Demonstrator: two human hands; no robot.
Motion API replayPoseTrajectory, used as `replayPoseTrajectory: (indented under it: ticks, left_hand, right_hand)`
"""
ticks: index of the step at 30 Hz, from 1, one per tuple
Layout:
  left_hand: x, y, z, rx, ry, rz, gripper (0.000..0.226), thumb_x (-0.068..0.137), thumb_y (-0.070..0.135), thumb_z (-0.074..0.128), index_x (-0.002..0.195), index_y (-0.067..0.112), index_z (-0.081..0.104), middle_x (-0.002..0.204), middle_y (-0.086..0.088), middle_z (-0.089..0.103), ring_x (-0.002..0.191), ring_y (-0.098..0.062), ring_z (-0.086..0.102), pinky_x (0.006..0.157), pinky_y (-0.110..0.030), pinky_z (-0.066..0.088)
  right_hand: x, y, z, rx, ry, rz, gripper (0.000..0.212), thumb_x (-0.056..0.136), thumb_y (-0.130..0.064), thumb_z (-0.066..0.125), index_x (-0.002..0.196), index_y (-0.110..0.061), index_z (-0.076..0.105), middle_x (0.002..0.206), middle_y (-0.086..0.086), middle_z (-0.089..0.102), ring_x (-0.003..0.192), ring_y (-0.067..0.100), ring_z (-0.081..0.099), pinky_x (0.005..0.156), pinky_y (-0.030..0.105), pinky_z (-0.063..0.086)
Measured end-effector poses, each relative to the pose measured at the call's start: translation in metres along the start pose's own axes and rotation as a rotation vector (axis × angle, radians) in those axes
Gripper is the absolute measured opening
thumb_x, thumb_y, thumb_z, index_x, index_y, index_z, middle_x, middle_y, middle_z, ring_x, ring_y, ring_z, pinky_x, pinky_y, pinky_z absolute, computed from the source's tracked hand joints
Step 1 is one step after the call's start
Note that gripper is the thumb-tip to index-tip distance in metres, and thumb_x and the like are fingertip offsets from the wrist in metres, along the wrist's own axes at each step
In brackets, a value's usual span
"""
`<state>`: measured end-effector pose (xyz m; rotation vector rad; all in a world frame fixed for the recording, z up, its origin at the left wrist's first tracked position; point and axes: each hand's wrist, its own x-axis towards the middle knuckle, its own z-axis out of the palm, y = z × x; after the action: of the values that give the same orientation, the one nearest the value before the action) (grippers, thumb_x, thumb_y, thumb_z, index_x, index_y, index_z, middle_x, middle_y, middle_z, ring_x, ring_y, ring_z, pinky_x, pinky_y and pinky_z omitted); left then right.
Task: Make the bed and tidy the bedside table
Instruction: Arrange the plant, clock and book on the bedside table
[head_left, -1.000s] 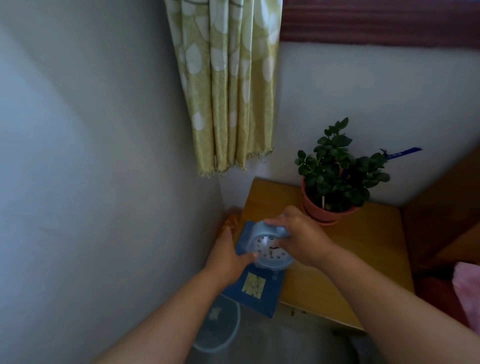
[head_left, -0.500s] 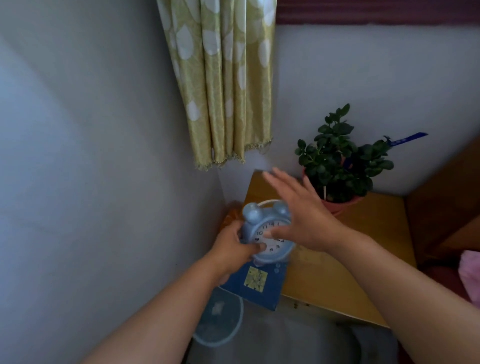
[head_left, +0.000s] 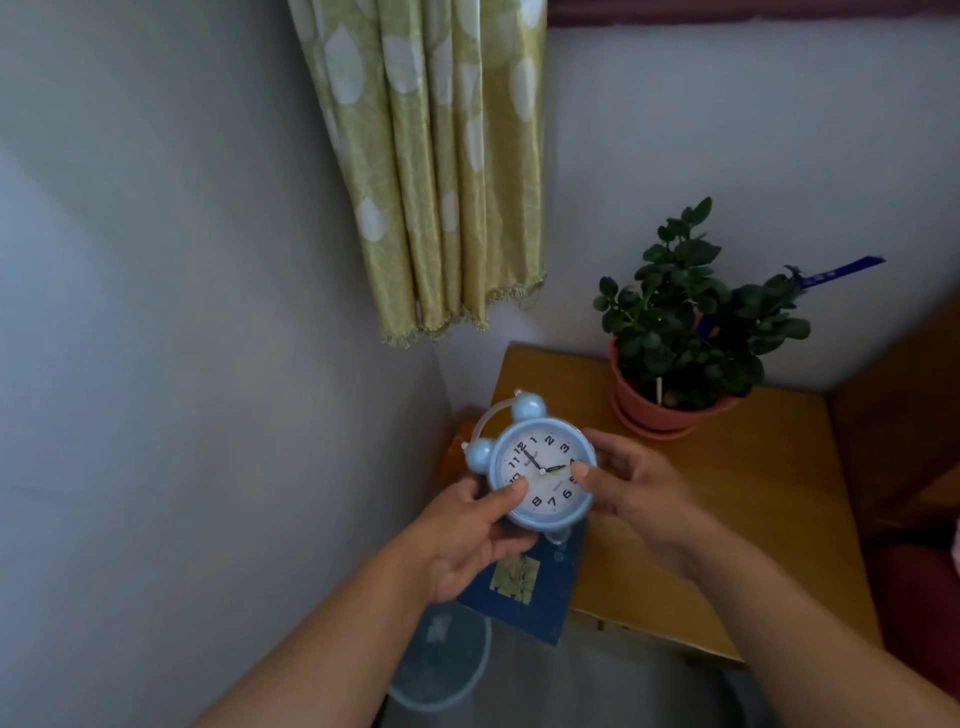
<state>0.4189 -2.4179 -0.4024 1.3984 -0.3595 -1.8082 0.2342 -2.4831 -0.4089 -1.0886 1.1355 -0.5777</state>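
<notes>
Alarm clock (head_left: 543, 475) is off the surface, held over the near-left corner of the bedside table (head_left: 753, 519), dial tilted up.

Left hand (head_left: 467, 540) grips its rim at 8 o'clock, thumb on the glass by the 9. Right hand (head_left: 639, 499) grips at 4 o'clock, thumb by the 4–5, fingers curled behind.

Edges: blue book (head_left: 524, 597) lies under the clock and overhangs the table's front edge. Wall is tight at 9 o'clock, with an orange thing (head_left: 452, 452) in the gap between wall and table; can't tell what it is. Potted plant (head_left: 685, 322) sits at the table's 12 o'clock, against the back wall. Bare top runs from 2 to 5 o'clock of the clock. Curtain (head_left: 431, 171) hem hangs above the back-left corner.

Writing: dial numerals 1–12, hands near 3:57; small script under centre is unreadable. Yellow label on the book and the blue tag (head_left: 841, 270) in the plant are not legible.
</notes>
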Motion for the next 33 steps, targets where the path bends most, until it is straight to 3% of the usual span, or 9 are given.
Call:
replayPoseTrajectory:
  ticks: [4,12,14,16,19,22,25,28,33]
  left_hand:
    - [0.016,0.005,-0.003,0.079,0.089,0.092,0.034,0.085,0.006,0.067,0.117,0.01,0.056,0.115,-0.011,0.067,0.103,-0.025,0.067,0.089,-0.042,0.056]
    - [0.074,0.03,0.002,0.272,0.24,0.341,0.032,0.084,-0.002,0.067,0.098,0.024,0.056,0.107,-0.001,0.065,0.106,-0.022,0.062,0.085,-0.036,0.055]
    - [0.091,0.034,0.002,0.308,0.275,0.379,0.033,0.084,-0.003,0.067,0.105,0.021,0.056,0.107,0.001,0.064,0.108,-0.021,0.06,0.09,-0.039,0.054]
    - [0.105,0.036,0.002,0.337,0.302,0.421,0.04,0.084,-0.002,0.067,0.115,0.02,0.055,0.111,0.0,0.063,0.111,-0.021,0.059,0.096,-0.043,0.052]
    - [0.122,0.034,0.001,0.353,0.324,0.468,0.045,0.083,-0.002,0.067,0.119,0.02,0.053,0.111,0.001,0.062,0.111,-0.02,0.059,0.095,-0.041,0.052]
    - [0.137,0.032,0.0,0.377,0.332,0.5,0.048,0.083,-0.001,0.068,0.123,0.021,0.053,0.114,-0.001,0.062,0.11,-0.02,0.059,0.094,-0.039,0.052]
    - [0.148,0.032,0.0,0.376,0.326,0.52,0.044,0.084,-0.002,0.067,0.117,0.024,0.053,0.105,0.001,0.062,0.105,-0.019,0.06,0.092,-0.037,0.052]
    - [0.154,0.037,0.003,0.359,0.324,0.54,0.044,0.084,-0.003,0.067,0.115,0.025,0.052,0.095,0.007,0.06,0.094,-0.013,0.058,0.084,-0.03,0.051]
    - [0.161,0.046,0.003,0.361,0.324,0.552,0.052,0.082,-0.004,0.069,0.126,0.02,0.054,0.098,0.006,0.06,0.098,-0.014,0.056,0.077,-0.023,0.05]
  right_hand:
    - [0.016,0.009,0.0,0.021,0.002,-0.031,0.044,0.09,-0.012,0.063,0.125,-0.035,0.052,0.121,-0.007,0.062,0.108,0.016,0.062,0.084,0.037,0.057]
    - [0.058,0.026,0.009,0.024,0.067,-0.051,0.065,0.094,0.002,0.053,0.148,-0.027,0.031,0.139,-0.008,0.05,0.128,0.01,0.045,0.098,0.024,0.044]
    - [0.067,0.029,0.011,0.015,0.074,-0.055,0.07,0.094,0.003,0.05,0.151,-0.027,0.023,0.146,-0.009,0.042,0.134,0.009,0.038,0.1,0.021,0.04]
    - [0.074,0.032,0.011,-0.034,0.09,-0.052,0.073,0.096,-0.001,0.049,0.153,-0.032,0.016,0.15,-0.011,0.033,0.135,0.012,0.036,0.103,0.028,0.038]
    - [0.083,0.037,0.008,-0.059,0.081,-0.048,0.078,0.095,0.004,0.048,0.153,-0.034,0.012,0.153,-0.011,0.03,0.116,0.006,0.051,0.1,0.036,0.043]
    - [0.093,0.039,0.004,-0.018,0.064,-0.035,0.08,0.09,0.016,0.04,0.154,-0.025,0.013,0.156,-0.007,0.026,0.13,0.006,0.041,0.103,0.029,0.039]
    - [0.099,0.036,0.0,-0.016,0.044,-0.04,0.082,0.088,0.02,0.036,0.154,-0.023,0.011,0.157,-0.006,0.021,0.136,0.009,0.035,0.1,0.024,0.04]
    - [0.103,0.032,-0.003,-0.005,0.033,-0.047,0.08,0.09,0.019,0.036,0.153,-0.022,0.009,0.151,-0.011,0.026,0.139,0.005,0.025,0.078,0.004,0.041]
    - [0.113,0.032,-0.005,-0.021,0.028,-0.052,0.082,0.09,0.016,0.039,0.154,-0.025,0.007,0.157,-0.008,0.021,0.139,0.006,0.028,0.074,0.01,0.049]
